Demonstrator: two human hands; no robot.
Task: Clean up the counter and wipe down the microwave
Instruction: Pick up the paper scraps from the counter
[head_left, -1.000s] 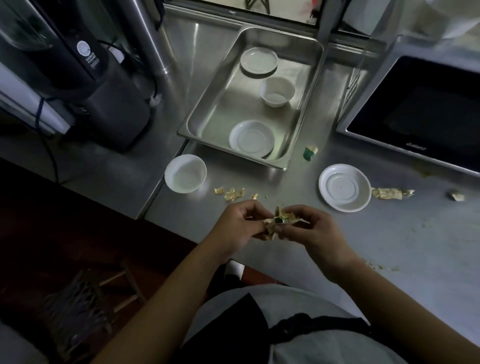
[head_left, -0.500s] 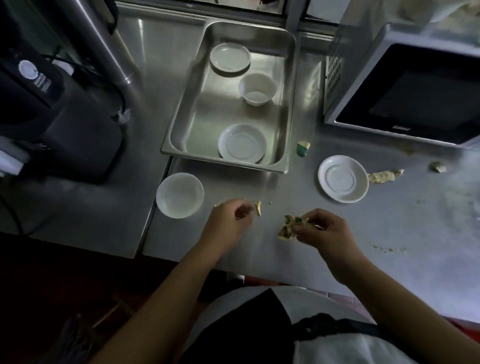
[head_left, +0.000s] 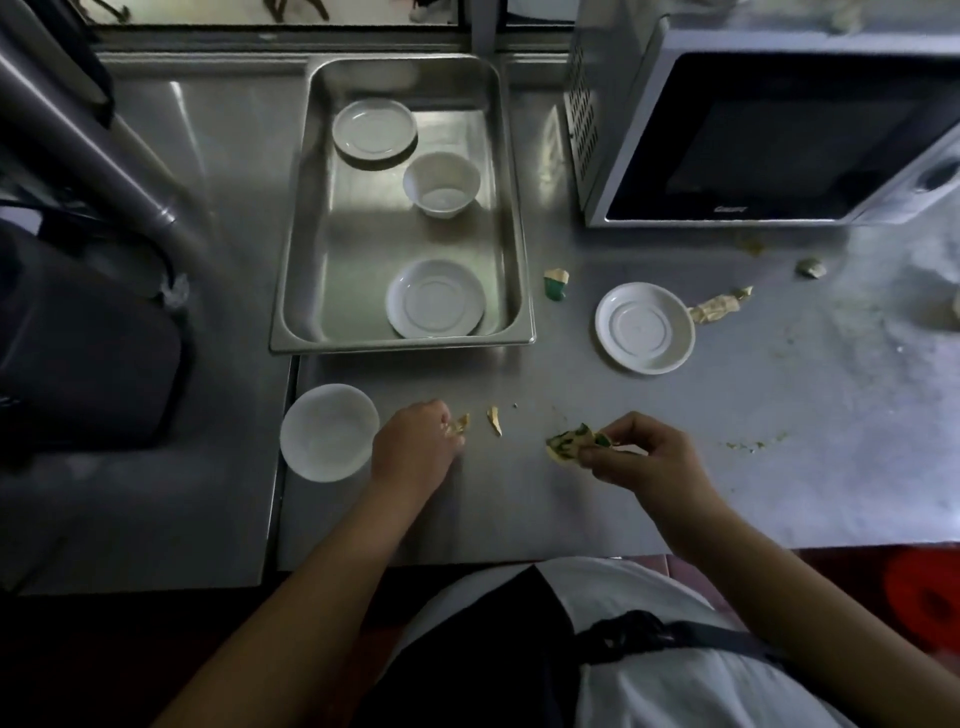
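Low in the middle of the frame, the person's two hands work over the steel worktop (head_left: 519, 509). The right hand (head_left: 647, 460) has its fingers curled around a crumpled bunch of yellow-green scraps (head_left: 569, 444), holding it just above the surface. The left hand (head_left: 415, 449) rests with curled fingers pinching a small yellowish scrap (head_left: 461, 423) against the worktop; a second loose sliver (head_left: 495, 420) lies just beside it, not touched.

Left of the left hand, nearly touching it, a white bowl (head_left: 329, 432) sits at the seam between two worktop sections. Above, in the upper middle, a steel tray (head_left: 298, 270) holds a saucer at its far end (head_left: 374, 128), a small white bowl (head_left: 441, 183) beside that, and another saucer at its near end (head_left: 435, 299). Just right of the tray's near corner lies a small green and cream scrap (head_left: 556, 284). Further right a white saucer (head_left: 644, 327) rests on the worktop, with a crumpled pale wrapper (head_left: 719, 306) touching its upper right rim. A small wad (head_left: 810, 267) lies beyond that, near the microwave (head_left: 779, 135), which fills the upper right with its dark door shut. Crumbs and smears speckle the worktop on the right. A dark appliance (head_left: 88, 343) stands at the left edge.
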